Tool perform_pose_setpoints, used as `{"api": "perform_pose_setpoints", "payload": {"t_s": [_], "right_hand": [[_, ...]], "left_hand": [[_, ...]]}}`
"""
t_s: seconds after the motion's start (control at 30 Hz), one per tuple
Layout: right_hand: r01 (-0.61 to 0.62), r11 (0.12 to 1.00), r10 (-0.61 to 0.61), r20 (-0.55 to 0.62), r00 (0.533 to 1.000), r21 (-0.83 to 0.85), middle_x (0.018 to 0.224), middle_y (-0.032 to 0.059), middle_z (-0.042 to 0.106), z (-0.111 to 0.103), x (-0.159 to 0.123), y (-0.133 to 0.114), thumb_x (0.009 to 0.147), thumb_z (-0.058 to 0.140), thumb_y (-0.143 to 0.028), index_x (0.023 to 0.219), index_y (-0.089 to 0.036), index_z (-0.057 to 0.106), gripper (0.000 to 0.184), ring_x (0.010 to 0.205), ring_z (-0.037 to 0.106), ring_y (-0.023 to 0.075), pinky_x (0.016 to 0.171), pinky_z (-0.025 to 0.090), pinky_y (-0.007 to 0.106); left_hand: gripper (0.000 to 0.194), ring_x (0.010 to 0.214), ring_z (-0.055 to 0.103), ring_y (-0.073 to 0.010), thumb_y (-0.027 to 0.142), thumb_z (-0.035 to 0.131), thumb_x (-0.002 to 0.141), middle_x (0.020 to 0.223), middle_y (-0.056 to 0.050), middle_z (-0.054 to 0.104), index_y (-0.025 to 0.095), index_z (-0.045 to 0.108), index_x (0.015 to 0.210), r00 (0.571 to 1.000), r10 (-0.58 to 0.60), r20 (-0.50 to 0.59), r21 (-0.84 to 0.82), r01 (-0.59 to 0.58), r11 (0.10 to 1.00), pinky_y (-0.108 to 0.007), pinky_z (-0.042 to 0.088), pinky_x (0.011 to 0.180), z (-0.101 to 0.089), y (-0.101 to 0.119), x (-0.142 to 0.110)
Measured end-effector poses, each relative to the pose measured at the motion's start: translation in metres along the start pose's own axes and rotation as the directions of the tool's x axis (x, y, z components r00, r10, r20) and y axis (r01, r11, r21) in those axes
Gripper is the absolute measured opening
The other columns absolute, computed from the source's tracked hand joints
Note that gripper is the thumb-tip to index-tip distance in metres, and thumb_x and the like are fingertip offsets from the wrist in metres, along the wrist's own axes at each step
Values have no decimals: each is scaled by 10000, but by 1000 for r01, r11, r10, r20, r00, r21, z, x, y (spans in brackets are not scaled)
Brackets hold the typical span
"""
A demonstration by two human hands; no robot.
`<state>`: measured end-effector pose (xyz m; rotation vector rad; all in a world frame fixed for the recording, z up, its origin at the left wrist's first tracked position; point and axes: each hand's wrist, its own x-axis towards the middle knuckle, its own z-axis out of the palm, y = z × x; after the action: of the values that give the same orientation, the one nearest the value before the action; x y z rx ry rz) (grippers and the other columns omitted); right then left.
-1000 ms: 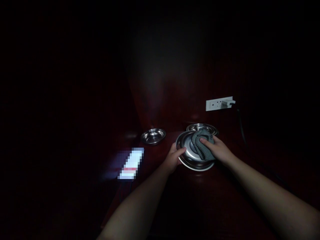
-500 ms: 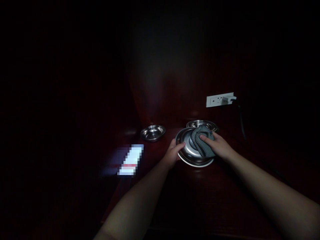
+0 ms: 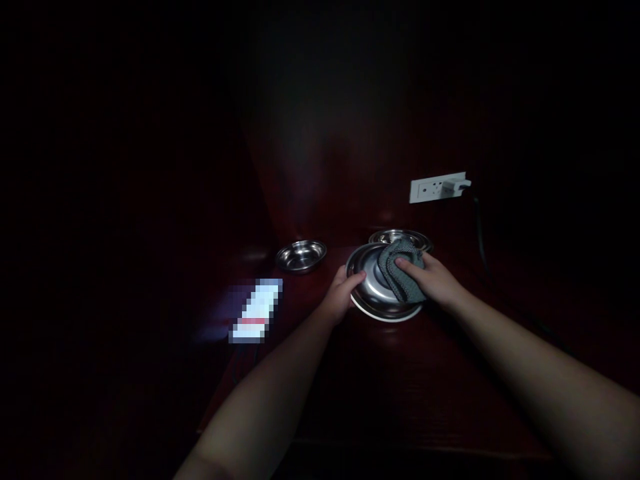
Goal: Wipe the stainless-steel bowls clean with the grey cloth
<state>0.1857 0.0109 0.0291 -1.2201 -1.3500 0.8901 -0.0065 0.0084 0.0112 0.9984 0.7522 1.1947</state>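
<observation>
A shiny metal bowl [image 3: 373, 293] is held tilted above the dark red tabletop. My left hand [image 3: 341, 297] grips its left rim, thumb over the inside and the other fingers hidden beneath. In my right hand [image 3: 433, 279] is a folded grey cloth [image 3: 403, 280], pressed against the right side of the bowl and covering part of its inside and rim. The thumb lies on top of the cloth; the remaining fingers are mostly out of sight. Just behind, partly covered by the bowl and cloth, is more metal dishware [image 3: 397, 237]. A second metal bowl [image 3: 301, 257] rests to the left.
A lit screen [image 3: 256, 312], blurred into blocks, lies left of my left arm. On the back wall is a white power socket [image 3: 425, 191] with a plug [image 3: 456, 185] in it, and a dark cable [image 3: 480, 233] hangs down at the right. The surroundings are very dark.
The whole scene sits slightly higher and further left as the view shifts. Both hands keep their hold on the bowl and the cloth, with hardly any change between them.
</observation>
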Motion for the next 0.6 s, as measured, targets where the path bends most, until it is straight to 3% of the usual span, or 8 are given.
{"api": "perform_pose_setpoints", "payload": {"t_s": [0.6], "right_hand": [[28, 998, -28, -6, 1000, -55, 1035, 60, 678, -1, -1, -3, 686, 672, -486, 1083, -226, 598, 480, 916, 647, 232, 850, 507, 413]], "left_hand": [[408, 964, 612, -229, 277, 690, 670, 1014, -68, 656, 184, 564, 1046, 998, -10, -55, -4, 9, 1000, -414, 445, 905, 6, 7, -5]]}}
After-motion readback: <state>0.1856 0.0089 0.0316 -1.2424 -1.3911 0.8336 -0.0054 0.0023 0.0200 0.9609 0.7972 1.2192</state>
